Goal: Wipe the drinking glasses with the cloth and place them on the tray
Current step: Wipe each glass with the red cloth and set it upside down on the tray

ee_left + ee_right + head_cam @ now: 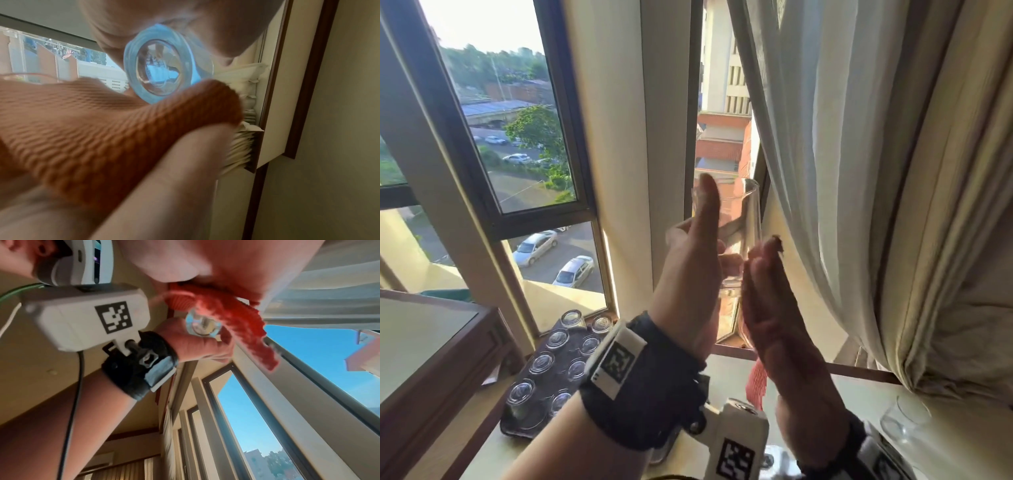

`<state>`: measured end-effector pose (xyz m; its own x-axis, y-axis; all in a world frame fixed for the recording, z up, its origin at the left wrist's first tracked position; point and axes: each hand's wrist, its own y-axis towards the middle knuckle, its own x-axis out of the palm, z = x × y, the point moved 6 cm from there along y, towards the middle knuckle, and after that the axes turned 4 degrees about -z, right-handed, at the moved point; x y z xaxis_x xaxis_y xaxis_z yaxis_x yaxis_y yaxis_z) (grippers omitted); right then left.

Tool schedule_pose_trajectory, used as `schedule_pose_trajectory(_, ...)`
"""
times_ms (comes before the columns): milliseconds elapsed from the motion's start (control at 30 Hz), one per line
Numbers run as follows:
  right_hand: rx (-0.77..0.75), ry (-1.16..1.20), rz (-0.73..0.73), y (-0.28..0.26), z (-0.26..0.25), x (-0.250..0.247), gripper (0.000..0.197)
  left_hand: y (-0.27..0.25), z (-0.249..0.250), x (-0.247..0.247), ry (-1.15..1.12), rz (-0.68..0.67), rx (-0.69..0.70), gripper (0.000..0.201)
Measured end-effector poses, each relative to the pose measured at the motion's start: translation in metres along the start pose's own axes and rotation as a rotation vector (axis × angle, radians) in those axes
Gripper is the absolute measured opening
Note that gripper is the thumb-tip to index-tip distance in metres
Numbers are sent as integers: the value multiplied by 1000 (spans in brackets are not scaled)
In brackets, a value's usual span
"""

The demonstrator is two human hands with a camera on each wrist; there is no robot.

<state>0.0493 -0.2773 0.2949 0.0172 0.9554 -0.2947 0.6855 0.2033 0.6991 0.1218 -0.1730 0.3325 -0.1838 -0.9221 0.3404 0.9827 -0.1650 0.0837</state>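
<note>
I hold a clear drinking glass up in front of the window. My left hand grips its lower part, thumb raised along the left side and fingers showing through the glass. My right hand holds the red-orange cloth against the glass's right side. In the left wrist view the thick glass base faces the camera above the cloth. The right wrist view shows the cloth bunched beside the glass. A dark tray with several upturned glasses lies at the lower left.
Another clear glass stands on the table at the lower right. A pale curtain hangs close to the right of my hands. A wooden cabinet borders the tray's left side. The window frame stands behind.
</note>
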Motion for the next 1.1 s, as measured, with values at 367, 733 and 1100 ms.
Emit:
schedule_pose_trajectory(367,-4,10,163,51,-25,-39,52,-21,-27,26,131,-218,0,69)
schedule_pose_trajectory(733,17,180,155,52,-11,-31,58,-18,-24,17,127,-176,81,61)
schedule_pose_trajectory(1100,53,202,140,38,3,-21,62,-13,-15,7,44,-145,55,55)
